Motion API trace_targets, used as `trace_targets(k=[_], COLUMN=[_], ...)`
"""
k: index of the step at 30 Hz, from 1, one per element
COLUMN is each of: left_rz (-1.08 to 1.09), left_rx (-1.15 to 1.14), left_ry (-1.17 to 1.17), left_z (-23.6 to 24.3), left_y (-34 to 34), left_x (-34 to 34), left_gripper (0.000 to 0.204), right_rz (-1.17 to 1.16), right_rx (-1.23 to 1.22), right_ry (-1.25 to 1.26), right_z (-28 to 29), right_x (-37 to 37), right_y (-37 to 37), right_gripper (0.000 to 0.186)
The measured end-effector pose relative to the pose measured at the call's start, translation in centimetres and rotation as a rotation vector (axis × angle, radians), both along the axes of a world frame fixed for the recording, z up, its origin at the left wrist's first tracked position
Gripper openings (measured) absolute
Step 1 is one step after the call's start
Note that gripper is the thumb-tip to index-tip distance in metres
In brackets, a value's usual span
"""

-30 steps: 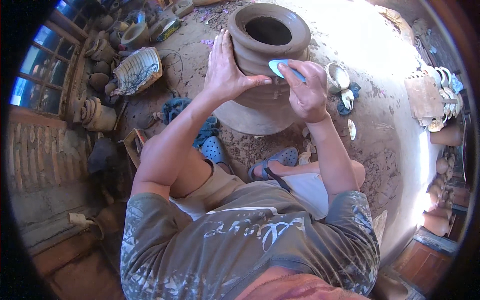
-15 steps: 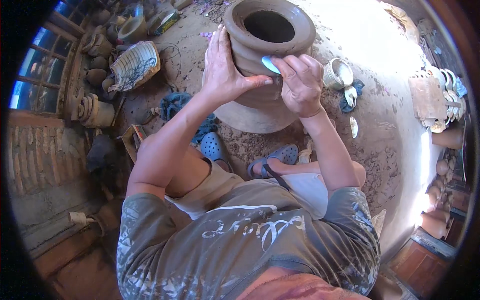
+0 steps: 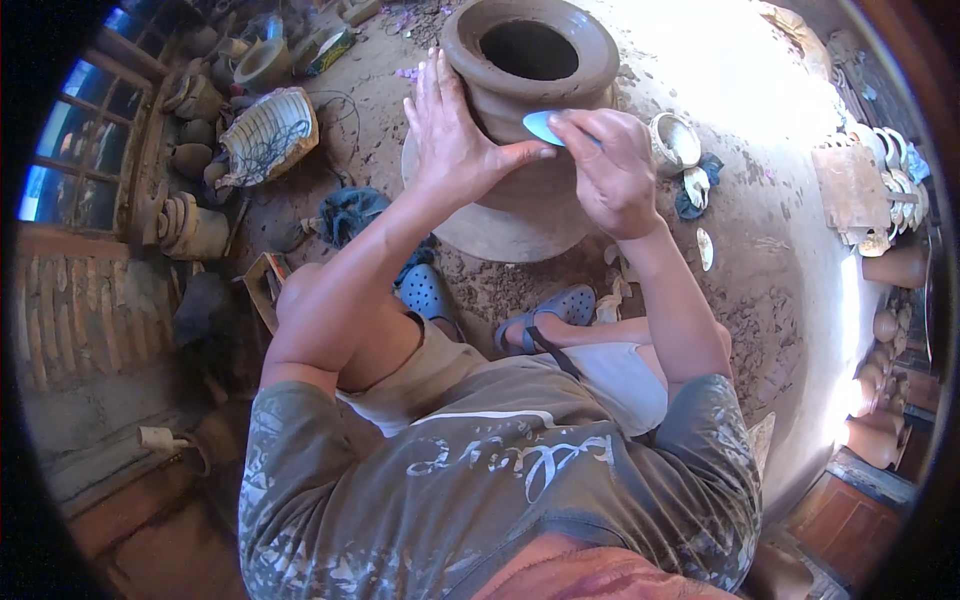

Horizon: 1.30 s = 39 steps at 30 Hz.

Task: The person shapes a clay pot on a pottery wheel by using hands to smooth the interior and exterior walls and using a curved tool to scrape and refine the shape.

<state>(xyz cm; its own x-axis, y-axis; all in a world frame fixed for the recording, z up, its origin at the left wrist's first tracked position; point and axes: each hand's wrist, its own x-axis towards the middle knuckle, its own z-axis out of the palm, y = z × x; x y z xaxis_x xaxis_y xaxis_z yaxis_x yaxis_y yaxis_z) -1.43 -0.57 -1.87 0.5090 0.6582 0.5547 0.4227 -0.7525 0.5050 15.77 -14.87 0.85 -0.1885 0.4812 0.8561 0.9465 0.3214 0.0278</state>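
In front of me a large wet clay pot [image 3: 490, 102] with a thick rounded rim and a dark mouth stands on a round wheel disc [image 3: 500, 236]. My left hand [image 3: 452, 135] lies along its left side, fingers stretched upward and thumb reaching across the front. Between the fingers and thumb of my right hand [image 3: 612, 165] is a flat, light-blue pottery rib [image 3: 541, 126]. The rib meets the pot just below its neck, near my left thumb tip. My palm hides part of the pot's left wall.
Right of the pot stand a clay-smeared bucket [image 3: 676, 142], a dark cloth [image 3: 690, 205] and a pale shell-like piece [image 3: 705, 249]. A ribbed basket [image 3: 270, 135] and a blue cloth [image 3: 350, 215] lie at left. Clay pots [image 3: 870, 440] line the right wall.
The pot appears slightly farther left and up. My right hand has turned a little and sits slightly to the right, still pinching the rib. My left hand stays against the pot.
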Motion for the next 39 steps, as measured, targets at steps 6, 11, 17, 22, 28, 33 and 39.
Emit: trace_targets(k=[6,11,17,22,28,33,39], left_rz=[-0.01,0.017,0.01,-0.001,-0.01,-0.011,0.058], left_rx=[-0.044,0.029,-0.075,-0.035,0.004,0.052,0.071], left_ry=[-0.003,-0.043,-0.005,0.046,-0.026,-0.063,-0.012], left_z=[-0.1,-1.3,0.0,0.0,-0.8,-1.0,-0.5], left_y=[0.0,0.2,-0.3,0.4,0.2,-0.3,-1.0], left_x=[0.4,0.3,0.3,-0.4,-0.1,-0.3,0.5], left_gripper=[0.161,0.16,0.163,0.164,0.162,0.161,0.153], right_rz=[-0.113,-0.12,-0.112,-0.064,0.224,0.067,0.004], right_rx=[0.002,-0.1,-0.127,-0.062,-0.185,-0.229,-0.074], right_ry=[0.009,0.038,0.073,0.567,1.922,1.249,0.196], right_z=[-1.3,-1.4,-1.4,-1.1,-2.6,-1.8,-0.1], right_x=[-0.5,-1.7,-2.4,-2.5,1.4,-0.9,-1.3], right_y=[0.9,-0.5,-1.6,-2.9,-5.8,-5.9,-3.2], right_gripper=[0.037,0.036,0.031,0.021,0.03,0.023,0.036])
